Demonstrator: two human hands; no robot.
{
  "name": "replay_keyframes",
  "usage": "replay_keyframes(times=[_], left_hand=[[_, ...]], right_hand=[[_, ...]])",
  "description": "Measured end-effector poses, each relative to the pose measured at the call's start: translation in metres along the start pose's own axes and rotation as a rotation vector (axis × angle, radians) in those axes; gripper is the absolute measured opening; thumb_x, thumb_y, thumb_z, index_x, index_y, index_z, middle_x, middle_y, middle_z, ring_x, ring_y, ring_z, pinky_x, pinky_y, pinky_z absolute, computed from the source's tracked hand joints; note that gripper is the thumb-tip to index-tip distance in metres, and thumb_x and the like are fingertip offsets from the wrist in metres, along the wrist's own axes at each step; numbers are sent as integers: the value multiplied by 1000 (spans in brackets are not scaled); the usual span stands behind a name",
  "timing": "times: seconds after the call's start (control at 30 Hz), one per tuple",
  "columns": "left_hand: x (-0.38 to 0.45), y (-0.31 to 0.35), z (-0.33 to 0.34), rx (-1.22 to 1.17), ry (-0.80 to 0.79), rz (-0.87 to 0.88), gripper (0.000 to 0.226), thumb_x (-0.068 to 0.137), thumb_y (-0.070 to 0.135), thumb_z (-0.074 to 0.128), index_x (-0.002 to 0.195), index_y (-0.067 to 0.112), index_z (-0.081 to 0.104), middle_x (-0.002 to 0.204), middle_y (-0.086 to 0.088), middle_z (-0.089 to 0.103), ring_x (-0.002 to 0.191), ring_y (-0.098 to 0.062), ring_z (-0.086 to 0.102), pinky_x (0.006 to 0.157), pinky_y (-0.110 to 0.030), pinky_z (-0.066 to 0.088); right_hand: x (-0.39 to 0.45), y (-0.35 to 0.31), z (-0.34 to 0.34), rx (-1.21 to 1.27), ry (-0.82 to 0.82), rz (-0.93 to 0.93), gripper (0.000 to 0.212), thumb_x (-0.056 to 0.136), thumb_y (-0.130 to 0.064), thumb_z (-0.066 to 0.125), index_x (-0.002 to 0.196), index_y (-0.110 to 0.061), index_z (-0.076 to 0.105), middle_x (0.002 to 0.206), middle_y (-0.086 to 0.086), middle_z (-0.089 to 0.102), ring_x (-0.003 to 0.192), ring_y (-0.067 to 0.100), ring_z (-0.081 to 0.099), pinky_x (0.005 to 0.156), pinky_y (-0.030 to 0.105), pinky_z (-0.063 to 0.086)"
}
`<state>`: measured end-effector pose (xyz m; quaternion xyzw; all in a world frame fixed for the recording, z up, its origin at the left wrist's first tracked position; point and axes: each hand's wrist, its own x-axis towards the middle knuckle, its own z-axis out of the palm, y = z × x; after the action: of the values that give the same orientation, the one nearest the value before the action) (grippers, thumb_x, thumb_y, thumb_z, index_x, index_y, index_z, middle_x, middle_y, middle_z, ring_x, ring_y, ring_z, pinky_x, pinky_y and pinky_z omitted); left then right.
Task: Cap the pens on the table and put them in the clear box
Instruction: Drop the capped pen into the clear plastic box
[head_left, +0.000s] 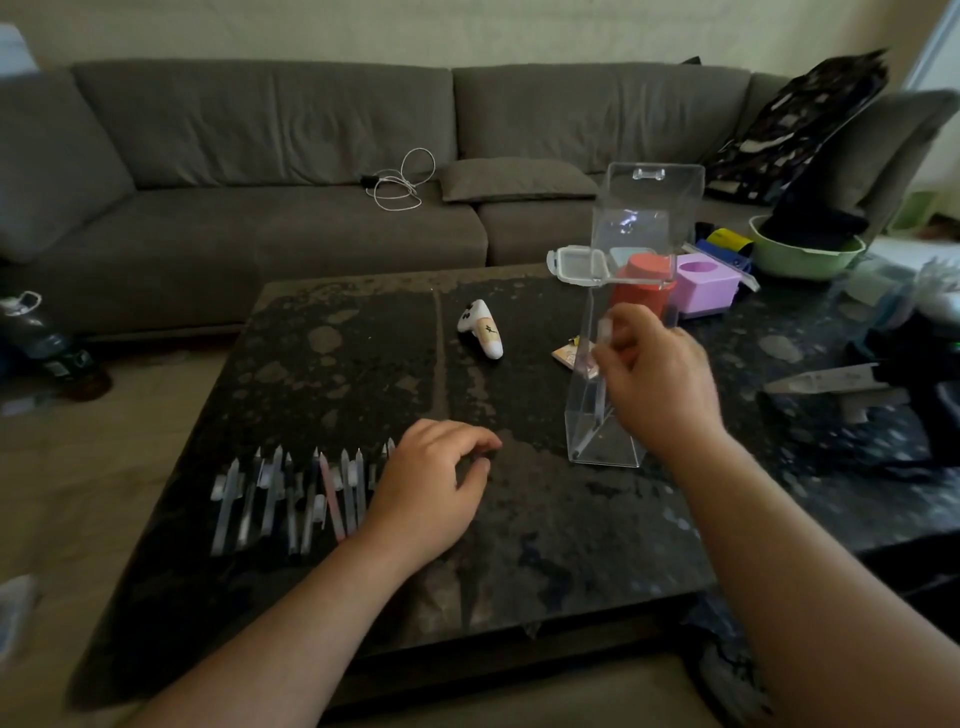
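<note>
A grey sectional sofa runs beyond the hands, against a pale wall; dark mottled tabletop beneath.

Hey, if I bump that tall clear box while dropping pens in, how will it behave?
The clear box stands tall on a small base, so it likely tips easily. Its thin walls look light, probably sliding on the table. It holds almost nothing yet, so little weighs it down.

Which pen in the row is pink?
The pink pen, lying slanted near the row's middle; the other pens beside it look clear, grey or dark.
</note>
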<state>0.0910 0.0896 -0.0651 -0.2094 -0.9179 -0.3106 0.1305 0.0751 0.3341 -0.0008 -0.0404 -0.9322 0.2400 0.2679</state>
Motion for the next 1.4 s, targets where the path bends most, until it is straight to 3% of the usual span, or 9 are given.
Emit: replay_keyframes(times=[0.1,0.23,0.33,0.43,0.73,1.03,1.17,1.3,1.4], left_hand=[[0,-2,1,23,-41,-12,22,98,27,66,116,37,72,112,25,61,114,2,48,96,-18,38],[0,-11,-3,130,-159,-84,36,100,12,55,112,41,73,119,22,64,119,-7,47,103,-33,42],[3,-22,-12,262,-195,-195,46,97,5,53,111,44,73,128,18,62,123,-12,45,105,-37,39],[5,-36,-17,323,-158,-297,36,101,18,55,115,48,70,128,17,59,121,-15,45,104,-38,40],[-1,-53,-10,459,-287,-343,44,89,71,55,127,52,65,128,6,56,119,-25,45,102,-42,39],[0,-45,-7,487,-287,-256,35,87,61,62,116,43,67,118,8,55,114,-23,46,94,-42,41],[-2,-34,-12,469,-279,-160,18,92,46,59,109,41,57,111,12,62,112,-22,49,87,-40,39],[-9,-13,-21,440,-248,-152,21,104,34,51,120,42,62,114,7,60,116,-23,49,80,-42,17],[-6,-20,-21,282,-161,-87,26,106,30,51,122,39,70,117,14,67,117,-12,51,79,-29,16]], right_hand=[[-3,0,8,-91,-113,-6,33,104,-34,55,132,-37,37,100,-2,65,89,24,57,84,47,47],[-4,4,8,-138,-181,-5,21,108,-31,42,123,-33,56,105,3,67,101,31,60,94,52,43],[-8,4,7,-55,10,-87,29,105,-26,48,129,-26,64,121,5,67,114,33,56,98,53,45],[-15,-13,13,4,177,-237,23,98,-15,58,116,-17,72,109,6,65,101,29,54,87,42,44],[-64,-73,99,27,-682,-270,24,97,-28,57,117,-19,66,108,3,59,104,24,60,89,35,50],[-60,-73,116,-136,-694,-127,13,97,-25,59,105,-15,62,113,12,57,103,32,61,85,39,51],[-52,-64,110,-255,-700,-19,34,98,-17,61,128,-11,48,122,17,61,111,35,64,80,39,52],[-46,-52,104,-316,-797,102,38,102,-20,54,136,-8,44,131,21,57,116,36,61,88,43,52],[-35,-41,97,-227,-857,184,35,103,-21,51,136,-8,47,132,18,58,116,35,60,92,44,51]])
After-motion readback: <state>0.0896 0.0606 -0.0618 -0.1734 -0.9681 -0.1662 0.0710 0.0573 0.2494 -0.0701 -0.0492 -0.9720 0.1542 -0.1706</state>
